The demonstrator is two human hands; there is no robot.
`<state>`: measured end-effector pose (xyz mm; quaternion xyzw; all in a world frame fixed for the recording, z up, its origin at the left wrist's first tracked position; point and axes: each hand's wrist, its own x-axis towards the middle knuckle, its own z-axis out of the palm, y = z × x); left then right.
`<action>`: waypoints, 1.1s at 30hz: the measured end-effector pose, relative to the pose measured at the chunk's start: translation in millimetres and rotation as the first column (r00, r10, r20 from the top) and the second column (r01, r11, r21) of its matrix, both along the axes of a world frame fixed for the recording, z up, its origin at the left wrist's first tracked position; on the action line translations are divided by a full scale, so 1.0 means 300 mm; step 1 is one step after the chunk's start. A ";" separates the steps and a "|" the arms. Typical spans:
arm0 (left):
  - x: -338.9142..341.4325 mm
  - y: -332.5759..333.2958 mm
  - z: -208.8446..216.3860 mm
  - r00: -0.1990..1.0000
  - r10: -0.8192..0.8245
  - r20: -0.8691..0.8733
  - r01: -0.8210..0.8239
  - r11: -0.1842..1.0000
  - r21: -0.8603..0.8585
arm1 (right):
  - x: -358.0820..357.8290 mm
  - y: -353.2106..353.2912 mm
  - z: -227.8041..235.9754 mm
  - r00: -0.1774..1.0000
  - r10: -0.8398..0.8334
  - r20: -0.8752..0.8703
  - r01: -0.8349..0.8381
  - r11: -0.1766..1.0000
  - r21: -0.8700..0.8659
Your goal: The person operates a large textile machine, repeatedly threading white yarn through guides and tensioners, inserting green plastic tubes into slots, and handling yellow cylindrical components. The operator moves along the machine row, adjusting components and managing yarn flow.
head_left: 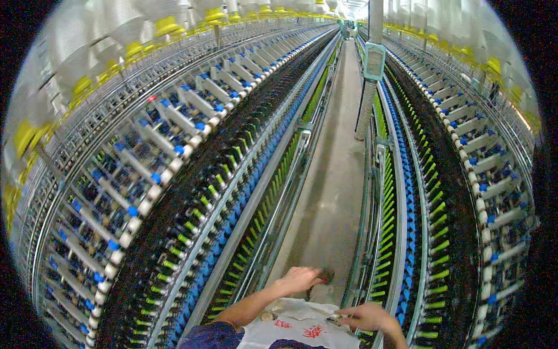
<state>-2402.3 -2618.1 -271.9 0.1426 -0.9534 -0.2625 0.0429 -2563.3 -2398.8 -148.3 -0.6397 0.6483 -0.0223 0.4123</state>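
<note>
My left hand (301, 280) is held out over the aisle, in front of my body, with its fingers bent in. A small red spot shows at its fingertips, too blurred to name. My right hand (371, 317) is by the right side of the white apron (285, 334), fingers stretched leftward and close to the cloth. Whether they touch the apron, I cannot tell. The apron has red printing and sags open at the top; a small pale round thing (267, 316) lies at its left edge.
Long spinning frames (200, 232) with green bobbins (212, 190) and blue parts line both sides. White yarn packages on yellow holders (168, 27) hang above. The aisle floor (325, 215) runs far ahead; a pale column with a ribbed hose (365, 110) stands at its right side.
</note>
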 end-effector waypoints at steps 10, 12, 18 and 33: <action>-0.487 -0.785 -0.162 0.895 0.311 0.319 -0.336 0.942 0.025 | -1.108 -0.709 -0.760 0.813 -0.319 -0.487 0.395 0.917 0.060; -0.571 -0.936 -0.175 0.831 0.458 0.314 -0.488 0.872 0.020 | -1.210 -0.942 -0.838 0.738 -0.667 0.098 0.668 0.704 -0.240; -0.820 -1.369 -0.284 0.671 0.628 0.394 -0.648 0.755 -0.101 | -1.675 -1.751 -0.944 0.909 -0.415 -0.027 0.367 0.832 -0.417; -2.352 -2.891 -0.007 0.947 0.307 0.097 -0.289 0.944 -0.161 | -2.640 -2.293 -1.210 0.601 -0.792 -0.103 0.766 0.534 0.358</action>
